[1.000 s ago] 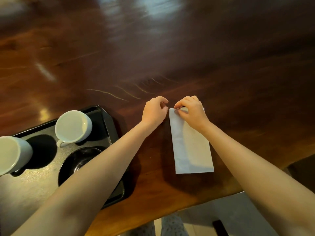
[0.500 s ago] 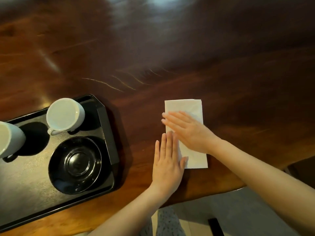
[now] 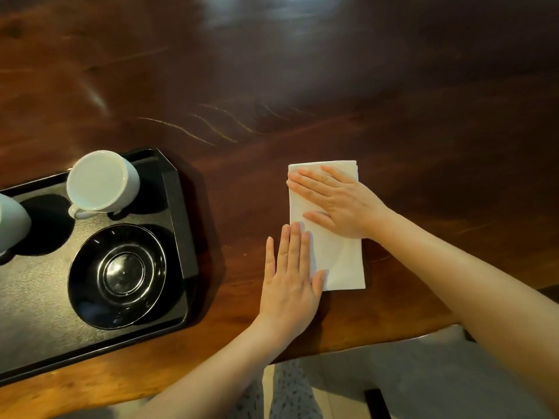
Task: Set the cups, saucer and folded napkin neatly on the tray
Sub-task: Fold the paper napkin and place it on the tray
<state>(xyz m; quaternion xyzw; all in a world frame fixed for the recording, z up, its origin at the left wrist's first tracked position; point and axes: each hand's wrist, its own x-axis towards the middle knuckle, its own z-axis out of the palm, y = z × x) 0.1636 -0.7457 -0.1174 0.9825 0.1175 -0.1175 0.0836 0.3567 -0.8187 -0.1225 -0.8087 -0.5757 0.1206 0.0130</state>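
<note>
Both our hands are flat on the napkin now, fingers spread, gripping nothing. A second ago they were pinching its far edge, finishing a fold; half a second ago they had dropped flat, and they've since slid further apart along the strip. Right hand presses the upper half, left hand covers the lower left corner, part palm on the table. We read this as creasing the fold, so folding looks about done. Napkin lies as a narrow white strip on the table, well apart from the tray, to its right. Tray already carries the black saucer near its right end, one white cup behind the saucer, and a second cup cut off at the left frame edge. Neither cup sits on the saucer. What's left, by our judgement: pick the napkin up without springing the fold and lay it on the tray. Free tray area looks to be along the near edge, though part of that is out of view. Paper is thin, so a flat pinch on the folded edge should hold shape.
</note>
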